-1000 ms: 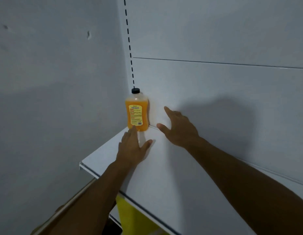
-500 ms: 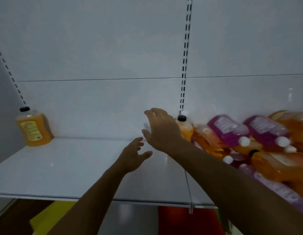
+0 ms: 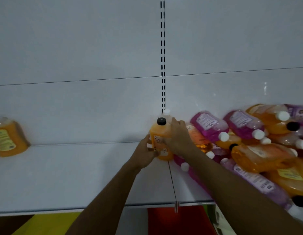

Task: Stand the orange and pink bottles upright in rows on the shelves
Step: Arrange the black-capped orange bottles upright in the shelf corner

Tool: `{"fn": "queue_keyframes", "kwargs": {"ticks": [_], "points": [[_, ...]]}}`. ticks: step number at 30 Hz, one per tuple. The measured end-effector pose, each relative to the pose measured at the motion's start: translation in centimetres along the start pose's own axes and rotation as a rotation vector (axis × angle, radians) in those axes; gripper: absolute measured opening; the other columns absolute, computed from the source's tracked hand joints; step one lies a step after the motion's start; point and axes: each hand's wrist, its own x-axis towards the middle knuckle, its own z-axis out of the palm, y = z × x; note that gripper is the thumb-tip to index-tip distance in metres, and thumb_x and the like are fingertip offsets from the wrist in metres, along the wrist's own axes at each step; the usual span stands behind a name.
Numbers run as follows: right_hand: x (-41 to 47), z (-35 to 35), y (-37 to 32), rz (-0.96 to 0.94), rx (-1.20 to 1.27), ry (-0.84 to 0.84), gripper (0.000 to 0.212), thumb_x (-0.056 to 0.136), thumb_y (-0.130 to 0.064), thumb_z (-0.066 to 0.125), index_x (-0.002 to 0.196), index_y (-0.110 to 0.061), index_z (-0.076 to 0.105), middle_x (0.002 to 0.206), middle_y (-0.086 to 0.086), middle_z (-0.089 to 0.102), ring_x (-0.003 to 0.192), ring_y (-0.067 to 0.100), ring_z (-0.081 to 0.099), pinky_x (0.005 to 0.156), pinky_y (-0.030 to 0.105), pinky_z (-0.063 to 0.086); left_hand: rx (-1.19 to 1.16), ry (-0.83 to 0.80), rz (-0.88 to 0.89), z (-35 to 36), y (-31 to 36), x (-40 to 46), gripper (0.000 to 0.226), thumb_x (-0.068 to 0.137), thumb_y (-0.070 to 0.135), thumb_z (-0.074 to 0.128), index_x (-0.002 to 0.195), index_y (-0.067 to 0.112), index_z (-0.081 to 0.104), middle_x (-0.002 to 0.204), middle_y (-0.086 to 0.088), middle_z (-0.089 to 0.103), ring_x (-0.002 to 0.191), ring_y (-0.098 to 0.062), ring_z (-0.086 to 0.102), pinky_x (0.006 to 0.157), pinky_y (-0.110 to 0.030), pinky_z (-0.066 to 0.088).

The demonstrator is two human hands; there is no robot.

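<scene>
Left hand (image 3: 144, 150): fingers curled against the lower left side of the orange bottle (image 3: 160, 141), gripping it. Right hand (image 3: 178, 137): fingers wrapped around the bottle's right side. The bottle stands upright, long axis vertical, black cap (image 3: 161, 121) on top, on the white shelf (image 3: 71, 175) beside the slotted upright (image 3: 162, 55). A heap of orange and pink bottles (image 3: 249, 141) lies tipped over immediately to its right. A second orange bottle (image 3: 7, 138) stands far left.
</scene>
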Motion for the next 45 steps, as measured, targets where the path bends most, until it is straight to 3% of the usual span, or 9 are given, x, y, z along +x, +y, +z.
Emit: {"fn": "queue_keyframes", "kwargs": {"ticks": [5,8,13,17,21,30,35,42,45], "points": [[-0.9,1.2,-1.5,-0.104,0.125,-0.087,0.045,0.075,-0.026,0.078,0.111,-0.015,0.055,0.099,-0.002,0.060,0.091,0.017,0.061,0.070,0.024,0.048,0.083,0.098,0.060,-1.2,-1.5,-2.0,0.027,0.083,0.010,0.073,0.104,0.019,0.058,0.096,0.017,0.058,0.087,0.009,0.053,0.076,-0.003,0.040],[-1.8,1.6,-3.4,-0.190,0.137,-0.144,0.050,0.078,-0.032,0.077,0.117,-0.016,0.052,0.098,-0.006,0.056,0.086,0.012,0.057,0.071,0.025,0.046,0.009,0.145,0.026,-3.7,-2.6,-4.0,0.047,0.081,0.031,0.076,0.122,0.021,0.055,0.119,0.007,0.063,0.112,-0.009,0.057,0.096,-0.027,0.047],[-2.8,5.1,-8.8,-0.239,0.355,-0.242,0.059,0.078,-0.035,0.077,0.129,-0.021,0.051,0.104,-0.004,0.056,0.090,0.017,0.060,0.075,0.038,0.058,-0.045,0.251,-0.027,-9.7,-4.7,-8.8,0.059,0.080,0.022,0.078,0.129,0.022,0.047,0.119,0.002,0.063,0.106,-0.012,0.063,0.081,-0.025,0.056],[-3.1,9.5,-14.4,-0.336,0.455,-0.313,0.056,0.078,-0.030,0.078,0.128,-0.027,0.051,0.093,-0.015,0.054,0.083,0.008,0.058,0.071,0.030,0.055,-0.020,0.387,-0.020,-15.2,-7.7,-12.6,0.059,0.077,0.024,0.079,0.129,0.022,0.049,0.116,0.004,0.066,0.105,-0.010,0.063,0.084,-0.028,0.056],[-2.7,14.3,-20.5,-0.421,0.524,-0.337,0.054,0.081,-0.025,0.076,0.128,-0.026,0.050,0.102,-0.008,0.057,0.081,0.005,0.057,0.072,0.024,0.054,0.038,0.517,-0.013,-21.1,-10.0,-15.0,0.065,0.079,0.038,0.072,0.136,0.023,0.045,0.120,0.007,0.063,0.106,-0.007,0.062,0.084,-0.022,0.054],[-0.3,26.0,-33.5,-0.585,0.564,-0.278,0.055,0.082,-0.030,0.073,0.132,-0.019,0.053,0.122,0.004,0.062,0.106,0.019,0.060,0.092,0.039,0.052,0.035,0.731,-0.055,-34.3,-16.6,-16.7,0.053,0.088,0.029,0.068,0.135,0.026,0.045,0.116,0.013,0.063,0.100,-0.003,0.064,0.075,-0.017,0.054],[1.1,31.0,-37.5,-0.574,0.578,-0.244,0.056,0.083,-0.029,0.072,0.135,-0.021,0.052,0.126,0.006,0.059,0.110,0.019,0.057,0.092,0.031,0.048,0.026,0.765,-0.052,-39.3,-19.6,-16.1,0.054,0.088,0.030,0.069,0.136,0.021,0.046,0.120,0.009,0.062,0.104,-0.007,0.063,0.076,-0.017,0.054],[3.4,35.5,-40.3,-0.593,0.595,-0.201,0.054,0.080,-0.021,0.074,0.130,-0.015,0.056,0.124,0.006,0.059,0.103,0.013,0.053,0.081,0.001,0.032,0.016,0.761,-0.081,-43.6,-23.1,-14.6,0.056,0.088,0.038,0.067,0.138,0.025,0.046,0.121,0.007,0.063,0.105,-0.010,0.062,0.078,-0.020,0.056],[4.0,36.8,-40.8,-0.619,0.549,-0.169,0.053,0.081,-0.017,0.072,0.131,-0.010,0.056,0.129,0.011,0.055,0.116,0.023,0.051,0.090,0.011,0.030,0.044,0.763,-0.100,-44.1,-24.3,-14.1,0.054,0.089,0.043,0.062,0.137,0.025,0.046,0.121,0.007,0.064,0.107,-0.009,0.063,0.082,-0.023,0.056]]}}
